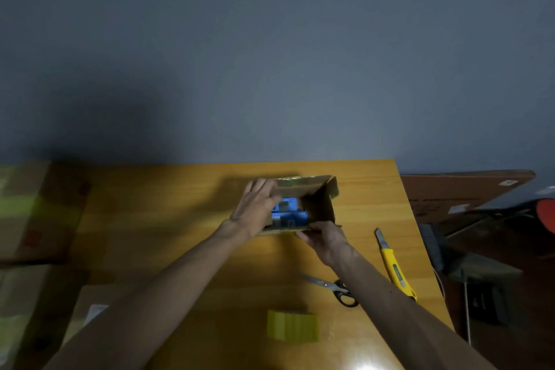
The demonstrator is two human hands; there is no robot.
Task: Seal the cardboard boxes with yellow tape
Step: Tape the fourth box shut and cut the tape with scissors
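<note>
The box [322, 207] sits mid-frame, toward the far side of the tabletop [180, 234]. Its top is open, with something blue [289, 213] showing inside. The left hand [255, 207] lies flat, fingers straight, over the box's left side, seemingly on a flap. The right hand [326, 242] has its fingers curled round the near edge at the right corner.

From where I stand this looks like flap-folding, before any tape goes on. To do it well, I'd fold the short flaps down first, then the long ones so their edges meet without a gap. One palm should press the seam flat while the other hand fetches the tape.

The tape [292, 326], a yellow block from this angle, lies at lower centre. Scissors [336, 288] and a knife [393, 267] lie at lower right, handy for cutting.
</note>
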